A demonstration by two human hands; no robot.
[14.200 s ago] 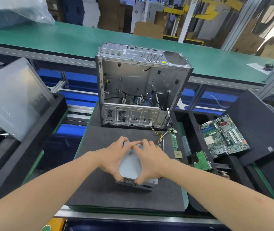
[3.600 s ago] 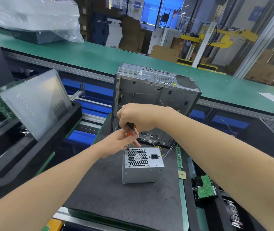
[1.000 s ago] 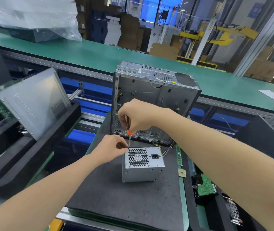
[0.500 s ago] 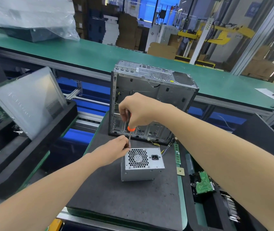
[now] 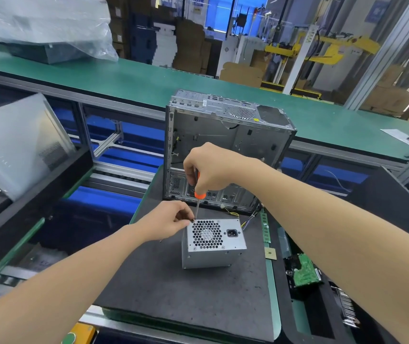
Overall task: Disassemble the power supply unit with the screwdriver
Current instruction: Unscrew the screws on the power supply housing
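Grey sheet-metal power supply unit [image 5: 213, 240]: casing intact, judged early stage. Right hand [image 5: 210, 170] grips orange-handled screwdriver [image 5: 198, 195], tip on 10-o'clock corner screw [image 5: 193, 220]; left hand [image 5: 171, 219] pinches that screw. Remaining screws, cover: outstanding.

Bare forearms [image 5: 74, 281]; left hand [image 5: 167, 220] and right hand [image 5: 210, 170] bare

One wide-angle view from the head looks forward and down from behind and above the hands, close: the left hand [image 5: 171, 219] and right hand [image 5: 213, 170] meet mid-frame, with the counter [image 5: 173, 294] beneath them.
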